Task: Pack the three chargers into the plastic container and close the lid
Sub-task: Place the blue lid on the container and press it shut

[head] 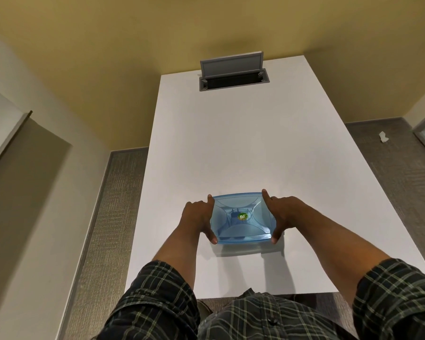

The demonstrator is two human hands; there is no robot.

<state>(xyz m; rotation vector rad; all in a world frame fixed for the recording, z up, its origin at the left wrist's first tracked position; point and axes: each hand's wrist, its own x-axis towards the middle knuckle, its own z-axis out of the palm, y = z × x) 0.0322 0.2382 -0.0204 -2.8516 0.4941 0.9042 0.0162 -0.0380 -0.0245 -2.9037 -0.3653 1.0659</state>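
Observation:
A translucent blue plastic container (241,218) with its lid on stands on the white table (231,143), near the front edge. A round green sticker marks the lid's centre. My left hand (199,217) grips the container's left side, index finger at the far corner and thumb at the near corner. My right hand (284,214) holds the right side the same way. No chargers are visible; the container's inside cannot be made out through the lid.
A grey cable box (233,72) with its flap raised is set into the table's far end. Grey carpet lies on both sides, with a white scrap (383,137) on the floor at right. Yellow wall behind.

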